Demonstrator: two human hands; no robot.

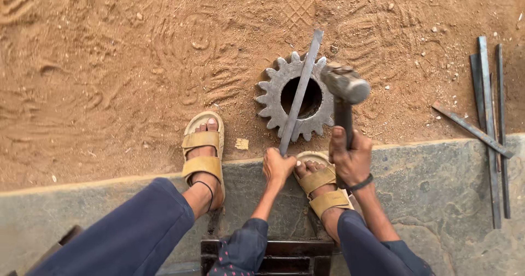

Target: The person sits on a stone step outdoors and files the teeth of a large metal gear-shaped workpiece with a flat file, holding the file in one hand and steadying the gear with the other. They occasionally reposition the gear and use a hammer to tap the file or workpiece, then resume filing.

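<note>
Flat metal strip (299, 93) laid across the toothed gear (273, 90) on sand, its near end pinched by left hand (277, 166) fingers, hammer (345, 84) at three o'clock of the strip, handle wrapped tight by right hand (350, 158).

I saw a grey toothed gear (295, 97) on reddish-brown sand (109, 63), tan sandals (203, 150), navy trousers (131, 232), and a grey hammer (344, 84).

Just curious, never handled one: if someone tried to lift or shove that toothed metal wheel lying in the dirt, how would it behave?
The gear looks like thick solid metal, so it is probably heavy for its size. Lying flat on the sandy ground, it seems unlikely to roll or tip, and would likely drag rather than slide. It should be stiff: it lies under the metal strip being hammered.
</note>
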